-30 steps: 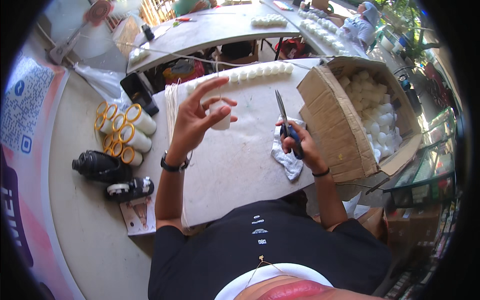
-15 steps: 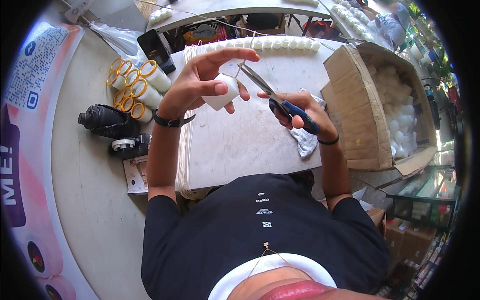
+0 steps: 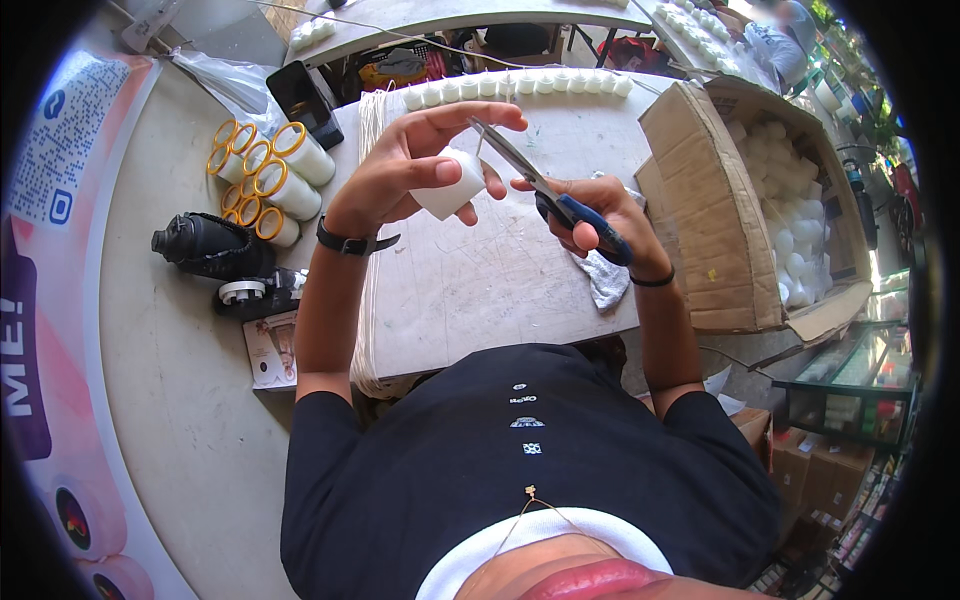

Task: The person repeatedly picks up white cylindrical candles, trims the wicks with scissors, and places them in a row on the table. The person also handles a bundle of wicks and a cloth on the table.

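A small white candle (image 3: pixel 447 192) is tilted in the grasp of my left hand (image 3: pixel 400 165), thumb across its near side and fingers curled around it. A short pale wick (image 3: pixel 480 143) stands out of its top. My right hand (image 3: pixel 610 215) grips a pair of scissors (image 3: pixel 592 222) with dark blue handles, fingers in the loops. Their blades point up and left, look nearly together, and have their tips beside the wick, close to my left forefinger. Both hands are above the white table (image 3: pixel 480 290).
A row of white candles (image 3: pixel 525 86) lines the table's far edge. Long pale strings (image 3: pixel 366 310) drape over its left side. At right stands an open cardboard box (image 3: pixel 700 230) of white pieces beside a crumpled cloth (image 3: pixel 605 280). Orange-rimmed cylinders (image 3: pixel 292 185) and a black bottle (image 3: pixel 200 242) are left.
The long wick end that rose above my left hand no longer extends from the candle; a shorter wick shows. The scissor tips have moved slightly up and left. Both hands keep their hold.
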The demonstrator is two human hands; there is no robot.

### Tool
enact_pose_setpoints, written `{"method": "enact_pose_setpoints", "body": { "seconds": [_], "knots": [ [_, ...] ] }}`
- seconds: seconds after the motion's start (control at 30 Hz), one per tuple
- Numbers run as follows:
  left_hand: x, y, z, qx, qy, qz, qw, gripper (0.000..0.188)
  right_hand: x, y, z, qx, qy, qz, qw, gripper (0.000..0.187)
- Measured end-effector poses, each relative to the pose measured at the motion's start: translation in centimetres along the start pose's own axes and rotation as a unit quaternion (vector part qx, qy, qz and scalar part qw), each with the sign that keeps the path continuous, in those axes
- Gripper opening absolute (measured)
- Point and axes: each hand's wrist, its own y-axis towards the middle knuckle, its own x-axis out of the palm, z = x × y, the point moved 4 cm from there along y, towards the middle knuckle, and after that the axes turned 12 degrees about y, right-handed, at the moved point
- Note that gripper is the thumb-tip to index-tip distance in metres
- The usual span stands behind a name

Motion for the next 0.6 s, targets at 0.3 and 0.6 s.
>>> {"method": "enact_pose_setpoints", "body": {
  "seconds": [0.3, 0.6],
  "knots": [
    [1.1, 0.9, -0.8, 0.021, 0.066, 0.061, 0.996, 0.087, -0.1, -2.2, -1.2, -0.024, -0.063, 0.030, 0.997, 0.059],
    [0.7, 0.4, -5.9, 0.147, 0.373, 0.260, 0.878, 0.086, -6.6, -13.1, 8.6, 0.189, -0.597, 0.240, 0.741, 0.043]
  ]
}}
